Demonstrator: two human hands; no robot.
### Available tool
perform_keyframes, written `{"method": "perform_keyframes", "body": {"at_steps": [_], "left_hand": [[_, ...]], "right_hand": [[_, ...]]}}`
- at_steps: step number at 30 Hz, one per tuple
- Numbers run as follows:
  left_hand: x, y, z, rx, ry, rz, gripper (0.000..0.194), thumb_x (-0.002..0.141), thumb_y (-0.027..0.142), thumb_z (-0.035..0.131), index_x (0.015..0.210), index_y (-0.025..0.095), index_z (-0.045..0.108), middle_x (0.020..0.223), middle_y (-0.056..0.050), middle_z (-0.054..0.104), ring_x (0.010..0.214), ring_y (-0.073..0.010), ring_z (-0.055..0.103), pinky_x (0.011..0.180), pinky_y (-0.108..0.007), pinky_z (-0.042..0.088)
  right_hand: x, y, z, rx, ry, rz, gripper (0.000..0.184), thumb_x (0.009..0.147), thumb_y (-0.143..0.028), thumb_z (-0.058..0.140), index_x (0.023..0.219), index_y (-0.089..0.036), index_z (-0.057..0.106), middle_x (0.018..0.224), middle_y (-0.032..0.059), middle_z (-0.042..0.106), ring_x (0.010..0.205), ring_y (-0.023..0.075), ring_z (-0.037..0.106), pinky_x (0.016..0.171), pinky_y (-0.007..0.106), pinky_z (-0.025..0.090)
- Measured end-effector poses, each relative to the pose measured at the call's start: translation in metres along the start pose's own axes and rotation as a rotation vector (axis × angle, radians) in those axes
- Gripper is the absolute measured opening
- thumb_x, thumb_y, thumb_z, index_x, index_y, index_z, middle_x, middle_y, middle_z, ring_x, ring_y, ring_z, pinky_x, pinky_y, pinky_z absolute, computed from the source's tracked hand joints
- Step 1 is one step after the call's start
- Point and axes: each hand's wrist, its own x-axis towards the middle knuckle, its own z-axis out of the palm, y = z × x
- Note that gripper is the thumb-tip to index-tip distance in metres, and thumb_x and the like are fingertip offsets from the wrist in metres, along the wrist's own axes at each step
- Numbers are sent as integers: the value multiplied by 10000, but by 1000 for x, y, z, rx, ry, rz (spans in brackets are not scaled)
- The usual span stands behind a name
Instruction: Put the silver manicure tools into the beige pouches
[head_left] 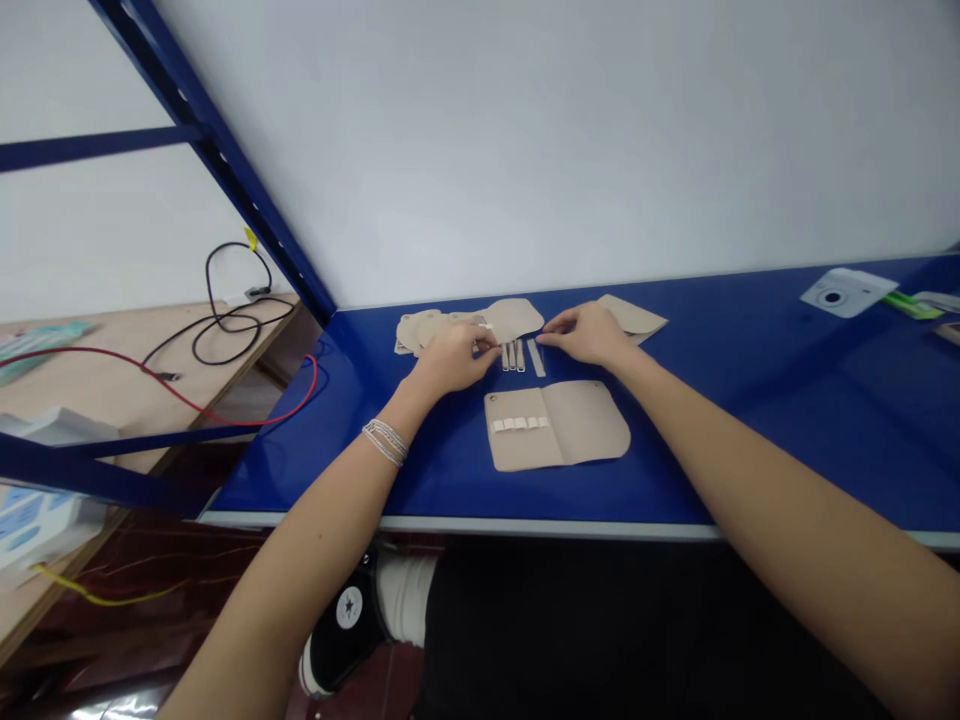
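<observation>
My left hand (454, 358) sits at the middle of the blue bench top (720, 440), its fingertips pinched on a small pale strip (488, 327). My right hand (585, 335) reaches in from the right, fingers extended, and holds nothing visible. Between them stand several narrow beige strips (512, 355) and a longer one (536, 357). Behind lie a stack of beige cut pieces (424, 330), a rounded flap (514, 320) and another flap (634, 318). Nearer me rests an opened beige wallet panel (589, 420) with a row of white strips (517, 424).
An instant camera (847, 292) and a green item (911, 305) lie at the far right of the bench. A blue steel shelf frame (225, 190) rises at the left, beside a wooden board with black and red cables (217, 340). A black sneaker (346, 620) shows below the bench.
</observation>
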Motion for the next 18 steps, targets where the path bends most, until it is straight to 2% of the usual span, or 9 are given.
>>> {"method": "perform_keyframes", "body": {"at_steps": [2, 4, 6, 9, 13, 18], "left_hand": [[0, 3, -4, -9, -16, -28, 136, 819, 278, 608, 814, 165, 684, 751, -43, 678, 645, -156, 577, 635, -303, 455], [-2, 8, -11, -15, -89, -66, 194, 812, 329, 621, 724, 163, 669, 666, -37, 654, 583, -148, 557, 579, -292, 434], [-4, 13, -20, -22, -242, -84, 330, 778, 448, 653, 610, 164, 636, 575, -32, 616, 528, -142, 532, 532, -283, 406], [-6, 22, -30, -46, -442, -87, 452, 652, 613, 708, 597, 170, 634, 533, -20, 596, 492, -136, 518, 491, -268, 376], [-7, 33, -31, -33, -496, -78, 568, 489, 704, 748, 668, 176, 637, 573, -17, 603, 503, -147, 524, 465, -263, 353], [-8, 40, -26, -19, -525, -73, 619, 454, 701, 764, 747, 183, 596, 641, -15, 581, 536, -153, 501, 471, -271, 344]], "right_hand": [[0, -1, 1, 9, -14, -1, 230, 708, -340, 732, 855, -165, 758, 819, 67, 734, 782, 198, 661, 767, 299, 524], [0, -1, 2, 27, -25, 5, 200, 714, -310, 724, 849, -166, 756, 822, 62, 735, 770, 192, 661, 760, 296, 523], [1, 0, 3, 45, -42, 33, 180, 719, -289, 714, 843, -165, 753, 827, 63, 736, 767, 193, 664, 750, 297, 523], [1, -2, 2, 49, -65, 72, 159, 722, -256, 694, 839, -162, 748, 834, 69, 738, 784, 203, 669, 749, 305, 520], [-3, -8, -1, 29, -73, 69, 132, 700, -206, 669, 806, -173, 739, 836, 71, 737, 786, 211, 668, 753, 315, 519], [-6, -14, -1, 24, -83, 79, 144, 701, -168, 623, 810, -180, 717, 855, 70, 730, 807, 222, 657, 806, 357, 499]]}}
